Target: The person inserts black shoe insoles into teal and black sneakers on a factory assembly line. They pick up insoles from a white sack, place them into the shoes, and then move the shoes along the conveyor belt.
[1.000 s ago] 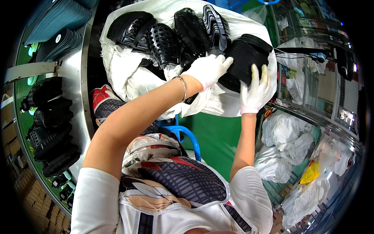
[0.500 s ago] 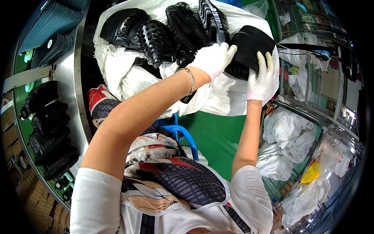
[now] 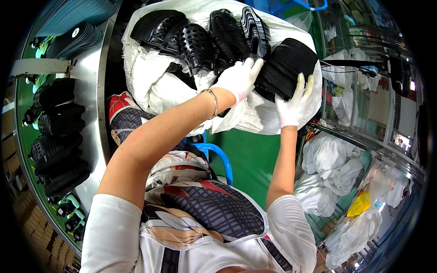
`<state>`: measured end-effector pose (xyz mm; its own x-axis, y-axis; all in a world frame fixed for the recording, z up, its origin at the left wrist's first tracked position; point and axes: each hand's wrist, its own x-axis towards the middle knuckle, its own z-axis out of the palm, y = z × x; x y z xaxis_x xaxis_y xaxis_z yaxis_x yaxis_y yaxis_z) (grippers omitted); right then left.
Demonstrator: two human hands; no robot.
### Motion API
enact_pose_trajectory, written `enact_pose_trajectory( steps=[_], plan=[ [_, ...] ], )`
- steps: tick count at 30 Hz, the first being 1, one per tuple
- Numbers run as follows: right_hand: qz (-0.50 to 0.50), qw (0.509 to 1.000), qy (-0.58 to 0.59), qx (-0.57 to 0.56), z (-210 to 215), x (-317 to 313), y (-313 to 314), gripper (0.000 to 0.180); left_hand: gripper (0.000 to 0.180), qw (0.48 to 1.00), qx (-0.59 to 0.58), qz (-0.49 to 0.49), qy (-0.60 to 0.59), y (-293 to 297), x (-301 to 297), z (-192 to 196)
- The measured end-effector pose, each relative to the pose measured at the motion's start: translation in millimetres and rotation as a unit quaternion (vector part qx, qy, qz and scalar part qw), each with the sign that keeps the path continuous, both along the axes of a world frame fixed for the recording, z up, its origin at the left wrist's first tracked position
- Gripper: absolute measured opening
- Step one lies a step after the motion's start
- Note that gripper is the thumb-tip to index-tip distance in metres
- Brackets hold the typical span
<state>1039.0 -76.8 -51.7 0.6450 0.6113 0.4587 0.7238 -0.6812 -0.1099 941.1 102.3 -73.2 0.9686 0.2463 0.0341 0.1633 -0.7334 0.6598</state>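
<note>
The black stack [image 3: 291, 61] has fanned on the white sack [image 3: 148, 86], layers not yet flush, my right hand [image 3: 292, 107] spread loosely against it, though I can't tell whether my left hand [image 3: 237, 81] grips.

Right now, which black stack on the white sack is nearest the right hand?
The rightmost stack, with the right hand at its edge; the other black stacks lie farther left.

The hands [image 3: 238, 83] [image 3: 293, 107] partly hide the black pieces [image 3: 287, 66], and the top edge crops the teal stack [image 3: 79, 16].
</note>
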Motion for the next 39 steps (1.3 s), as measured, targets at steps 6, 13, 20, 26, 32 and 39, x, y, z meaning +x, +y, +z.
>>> enact_pose_trajectory(
  steps=[6, 13, 20, 26, 32, 39],
  plan=[
    [-0.032, 0.999, -0.03, -0.028, 2.5, -25.2, -14.4, 0.094, 0.064, 1.0, 0.003, -0.002, -0.001, 6.3, -20.7, -0.1],
    [-0.016, 0.999, 0.03, -0.036, -22.6, -45.6, -37.4, 0.092, 0.066, 0.996, -0.056, -0.035, 0.057, 3.5, -41.7, -2.9],
    [-0.009, 0.994, 0.098, 0.043, -32.1, -50.2, -46.4, 0.086, 0.068, 0.965, -0.251, -0.024, 0.073, -12.4, -32.7, -17.8],
    [-0.027, 0.995, 0.079, 0.055, -14.7, -57.1, -47.4, 0.089, 0.059, 0.96, -0.266, 0.018, 0.082, 0.0, -41.7, -11.2],
    [0.016, 0.999, 0.012, 0.044, -3.7, -64.8, -25.4, 0.083, 0.05, 0.961, -0.213, -0.001, 0.176, 7.6, -98.7, 13.1],
    [0.273, 0.922, 0.22, 0.166, 86.5, -159.2, 72.1, 0.087, 0.042, 0.948, -0.315, 0.03, -0.008, -1.6, -211.6, 102.3]
  ],
)
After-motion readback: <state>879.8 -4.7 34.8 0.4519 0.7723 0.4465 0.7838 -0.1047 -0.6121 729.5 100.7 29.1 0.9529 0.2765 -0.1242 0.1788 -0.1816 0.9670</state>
